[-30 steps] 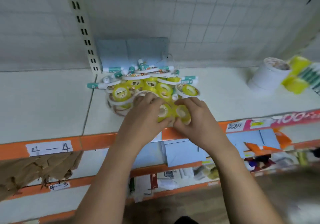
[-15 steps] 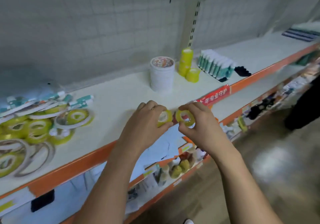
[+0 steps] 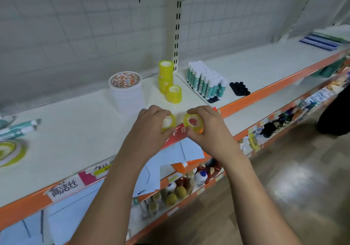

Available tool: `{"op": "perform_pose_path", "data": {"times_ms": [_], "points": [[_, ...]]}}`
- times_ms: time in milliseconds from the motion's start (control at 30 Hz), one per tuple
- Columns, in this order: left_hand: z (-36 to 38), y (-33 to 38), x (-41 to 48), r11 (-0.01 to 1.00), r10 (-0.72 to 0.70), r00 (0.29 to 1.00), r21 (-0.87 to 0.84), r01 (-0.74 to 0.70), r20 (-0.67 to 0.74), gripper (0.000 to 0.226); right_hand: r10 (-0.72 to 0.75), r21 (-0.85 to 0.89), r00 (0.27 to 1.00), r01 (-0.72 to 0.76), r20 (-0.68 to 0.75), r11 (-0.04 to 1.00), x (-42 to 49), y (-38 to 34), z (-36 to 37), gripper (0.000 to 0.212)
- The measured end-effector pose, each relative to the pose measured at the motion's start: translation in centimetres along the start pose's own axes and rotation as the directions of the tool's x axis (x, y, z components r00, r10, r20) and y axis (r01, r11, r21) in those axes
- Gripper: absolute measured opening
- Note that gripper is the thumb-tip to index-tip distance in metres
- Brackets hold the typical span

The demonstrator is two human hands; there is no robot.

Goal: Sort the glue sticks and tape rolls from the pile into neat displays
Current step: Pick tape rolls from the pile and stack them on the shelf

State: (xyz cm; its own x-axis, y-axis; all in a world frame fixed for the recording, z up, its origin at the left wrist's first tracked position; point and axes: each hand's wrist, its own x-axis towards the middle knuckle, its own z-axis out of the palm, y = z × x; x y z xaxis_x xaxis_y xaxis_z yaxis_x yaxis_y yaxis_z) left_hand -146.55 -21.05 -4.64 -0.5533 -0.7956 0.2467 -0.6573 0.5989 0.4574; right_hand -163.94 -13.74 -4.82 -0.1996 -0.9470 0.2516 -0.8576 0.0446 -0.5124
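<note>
My left hand [image 3: 151, 126] grips a small yellow tape roll [image 3: 169, 122] and my right hand [image 3: 207, 129] grips another yellow tape roll [image 3: 193, 122], both held over the front edge of the white shelf [image 3: 75, 140]. Behind them stands a tall stack of yellow tape rolls [image 3: 166, 76] with a short yellow stack [image 3: 173, 94] in front of it. A stack of wide white tape rolls [image 3: 126, 91] stands to their left. Upright glue sticks [image 3: 205, 79] form a block to the right. The leftover pile [image 3: 13, 140] of tape and glue sticks lies at the far left.
Black caps [image 3: 239, 88] sit right of the glue sticks. A white upright post [image 3: 177, 34] divides the wire-grid back wall. Blue folders [image 3: 325, 40] lie far right. Lower shelves [image 3: 180, 186] hold bottles and papers. A dark-clothed person [image 3: 335, 115] stands at the right edge.
I have lifted two yellow tape rolls from the pile and carried them rightwards along the shelf. The view has swung right, so the sorted stacks are now just beyond my hands.
</note>
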Motion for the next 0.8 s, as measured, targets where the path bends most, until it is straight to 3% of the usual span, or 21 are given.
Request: {"op": "perform_pose_path", "data": {"times_ms": [467,800], "points": [[1.2,-1.6,7.1,0.998,-0.043,0.999,0.039,0.044,-0.019,0.047,-0.044,0.042,0.999,0.042,0.031,0.998,8.5,2.1,1.3,0.053],[1.9,-1.5,10.5,0.981,-0.117,0.989,0.143,0.129,-0.090,0.047,-0.209,0.133,0.969,0.192,0.134,0.972,15.7,3.7,2.3,0.061]]}}
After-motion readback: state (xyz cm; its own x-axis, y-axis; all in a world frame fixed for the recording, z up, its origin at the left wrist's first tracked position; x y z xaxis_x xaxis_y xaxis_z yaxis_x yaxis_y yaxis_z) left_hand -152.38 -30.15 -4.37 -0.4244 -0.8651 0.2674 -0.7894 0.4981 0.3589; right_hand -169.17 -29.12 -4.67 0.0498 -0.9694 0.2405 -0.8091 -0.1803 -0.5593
